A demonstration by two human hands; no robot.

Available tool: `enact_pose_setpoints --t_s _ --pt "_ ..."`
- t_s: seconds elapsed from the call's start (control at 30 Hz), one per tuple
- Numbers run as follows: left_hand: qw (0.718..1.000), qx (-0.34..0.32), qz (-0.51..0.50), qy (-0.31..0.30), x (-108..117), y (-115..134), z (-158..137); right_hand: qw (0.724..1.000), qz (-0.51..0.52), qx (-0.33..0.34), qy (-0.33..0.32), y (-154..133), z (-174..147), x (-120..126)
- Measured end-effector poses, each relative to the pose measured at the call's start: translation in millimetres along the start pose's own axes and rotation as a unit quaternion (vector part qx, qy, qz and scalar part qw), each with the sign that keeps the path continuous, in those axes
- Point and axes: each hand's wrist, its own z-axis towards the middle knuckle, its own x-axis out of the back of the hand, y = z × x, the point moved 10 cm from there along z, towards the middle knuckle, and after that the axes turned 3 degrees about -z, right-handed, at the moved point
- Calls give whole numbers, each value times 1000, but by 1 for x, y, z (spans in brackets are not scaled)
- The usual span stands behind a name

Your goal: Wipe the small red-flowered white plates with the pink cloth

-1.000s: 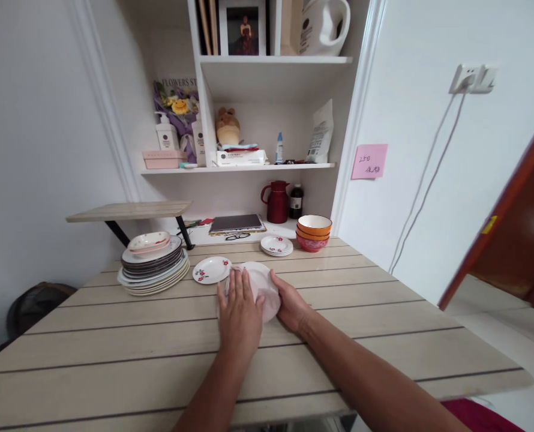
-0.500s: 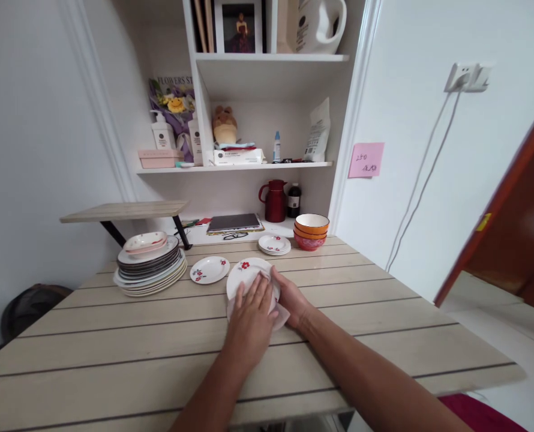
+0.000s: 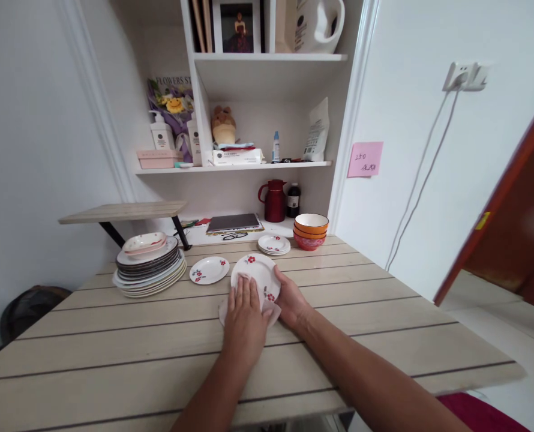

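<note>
Well in from the wooden tabletop's near edge, your right hand grips a round white flowered plate; your flattened left hand presses thin pale cloth against it.

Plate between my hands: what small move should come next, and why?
Probably slide the cloth toward the upper right of the plate: your left hand presses it against the lower left, leaving the upper right uncovered, while your right hand holds the right rim.
</note>
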Motion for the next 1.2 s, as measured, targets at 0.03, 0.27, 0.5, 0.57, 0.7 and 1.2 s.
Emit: enact_pose_setpoints --t_s 0.03,0.27,0.5,0.57,0.7,1.2 --pt "1000 -25 -11 -7 -1 6 -1 1000 2 2 11 -3 -1 2" --pt "991 -123 -52 -31 -3 26 -7 999 -4 -22 41 -3 -9 3" --pt "1000 -7 -4 10 8 -1 2 999 -8 -40 10 10 -9 -9" --pt "999 34 11 8 7 -10 2 999 -1 -34 34 7 -8 -4" --pt "1000 15 2 -19 0 -7 0 997 6 11 76 -7 -5 8" --pt "994 -97 -48 -22 1 21 -6 997 -34 1 66 1 -6 10"
